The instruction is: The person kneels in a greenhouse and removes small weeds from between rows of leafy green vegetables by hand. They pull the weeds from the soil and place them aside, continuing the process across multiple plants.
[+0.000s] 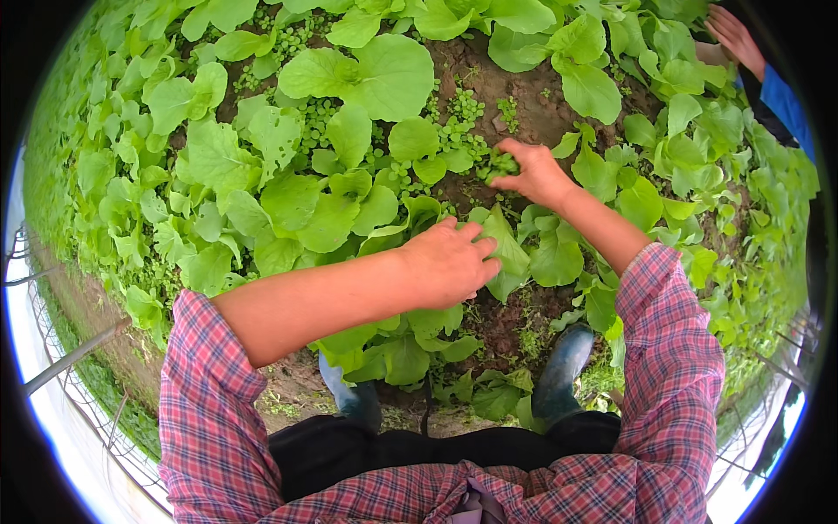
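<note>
Small green weeds (499, 166) are pinched between the thumb and fingers of my right hand (533, 171), just above a patch of brown soil (524, 92). To the lower left, my left hand (452, 262) lies back-up over broad leafy greens (503, 252); its palm side is hidden, so I cannot tell whether it grips anything. More low, small-leaved weeds (461, 118) grow on the soil directly beyond my right hand. A large pale-green leaf (393, 75) spreads farther up, among other leafy plants.
Dense leafy plants (216, 157) cover the left side. My rubber boots (564, 367) stand at the bed's near edge. At the upper right are another person's hand (738, 40) and blue sleeve (785, 108). A metal pole (78, 354) crosses the lower left.
</note>
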Tool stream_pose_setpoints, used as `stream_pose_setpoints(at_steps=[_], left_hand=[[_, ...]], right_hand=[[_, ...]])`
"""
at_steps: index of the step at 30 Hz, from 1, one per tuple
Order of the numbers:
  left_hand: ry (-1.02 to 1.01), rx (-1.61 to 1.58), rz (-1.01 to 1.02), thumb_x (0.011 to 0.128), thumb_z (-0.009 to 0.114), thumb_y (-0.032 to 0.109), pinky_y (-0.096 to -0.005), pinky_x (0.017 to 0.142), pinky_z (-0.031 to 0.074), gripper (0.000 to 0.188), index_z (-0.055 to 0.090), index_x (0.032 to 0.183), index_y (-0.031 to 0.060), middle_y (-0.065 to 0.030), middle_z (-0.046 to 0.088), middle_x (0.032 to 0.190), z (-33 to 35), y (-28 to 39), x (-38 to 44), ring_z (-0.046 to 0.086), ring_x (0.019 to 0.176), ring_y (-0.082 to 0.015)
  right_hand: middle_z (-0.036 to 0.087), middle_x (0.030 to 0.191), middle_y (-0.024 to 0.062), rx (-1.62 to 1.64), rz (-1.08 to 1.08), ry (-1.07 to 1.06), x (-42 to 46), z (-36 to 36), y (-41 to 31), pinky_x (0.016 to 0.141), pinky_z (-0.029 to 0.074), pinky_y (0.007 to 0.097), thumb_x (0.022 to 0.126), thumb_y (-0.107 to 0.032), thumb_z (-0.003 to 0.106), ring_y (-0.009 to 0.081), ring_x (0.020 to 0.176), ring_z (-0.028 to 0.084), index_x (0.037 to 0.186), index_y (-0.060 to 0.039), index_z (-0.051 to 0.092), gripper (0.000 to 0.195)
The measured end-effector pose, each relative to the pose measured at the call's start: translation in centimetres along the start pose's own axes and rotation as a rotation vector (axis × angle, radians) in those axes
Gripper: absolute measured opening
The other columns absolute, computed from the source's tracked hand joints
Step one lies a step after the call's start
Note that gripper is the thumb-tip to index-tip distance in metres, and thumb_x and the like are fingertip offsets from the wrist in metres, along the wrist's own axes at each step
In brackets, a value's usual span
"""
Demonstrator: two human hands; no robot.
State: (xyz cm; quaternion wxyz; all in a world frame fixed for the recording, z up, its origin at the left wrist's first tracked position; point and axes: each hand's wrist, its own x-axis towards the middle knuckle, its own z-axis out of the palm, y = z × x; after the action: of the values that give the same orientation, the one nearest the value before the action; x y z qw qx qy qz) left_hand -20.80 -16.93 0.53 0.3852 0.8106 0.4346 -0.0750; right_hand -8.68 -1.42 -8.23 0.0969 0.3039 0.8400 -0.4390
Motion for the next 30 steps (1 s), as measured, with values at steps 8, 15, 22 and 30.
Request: stream_pose_setpoints(at_steps=[8,15,22,30], left_hand=[[0.025,-0.012,0.032,0.074,0.060,0.027,-0.0391,0.087,0.037,0.043,0.050,0.111,0.0068,-0.0118,0.047,0.114,-0.8,0.2,0.2,0.042,0.108,-0.0277],[0.075,-0.008,0.030,0.074,0.060,0.027,-0.0378,0.085,0.039,0.041,0.051,0.108,0.0065,-0.0110,0.049,0.108,-0.4,0.0,-0.4,0.045,0.103,-0.0266],[0.238,0.064,0.175,0.076,0.058,0.026,-0.0361,0.081,0.042,0.029,0.052,0.096,0.0056,-0.0112,0.049,0.108,-4.2,-0.8,0.5,0.050,0.097,-0.0236],[0.176,0.134,-0.452,0.077,0.057,0.033,-0.0396,0.092,0.034,0.053,0.040,0.121,0.0086,-0.0116,0.044,0.120,-3.4,-6.9,-0.6,0.041,0.111,-0.0280]], right_hand=[[0.057,0.080,0.0166,0.150,0.035,0.047,0.8,2.2,0.4,0.062,0.049,0.0356,0.068,-0.001,0.062,0.0262,0.070,0.058,0.082,-0.0007,0.054,0.016],[0.059,0.079,0.0118,0.235,0.243,-0.090,1.0,0.7,-1.9,0.051,0.048,0.0287,0.068,-0.006,0.069,0.0158,0.058,0.057,0.118,-0.0085,0.037,0.059],[0.055,0.085,0.0190,-0.258,-0.171,0.069,2.4,4.3,-2.0,0.068,0.046,0.0420,0.062,-0.008,0.067,0.0367,0.081,0.056,0.098,-0.0054,0.047,0.041],[0.059,0.075,0.0099,0.813,0.244,0.166,1.5,2.8,0.0,0.042,0.045,0.0244,0.075,-0.008,0.064,0.0097,0.050,0.054,0.101,-0.0032,0.051,0.030]])
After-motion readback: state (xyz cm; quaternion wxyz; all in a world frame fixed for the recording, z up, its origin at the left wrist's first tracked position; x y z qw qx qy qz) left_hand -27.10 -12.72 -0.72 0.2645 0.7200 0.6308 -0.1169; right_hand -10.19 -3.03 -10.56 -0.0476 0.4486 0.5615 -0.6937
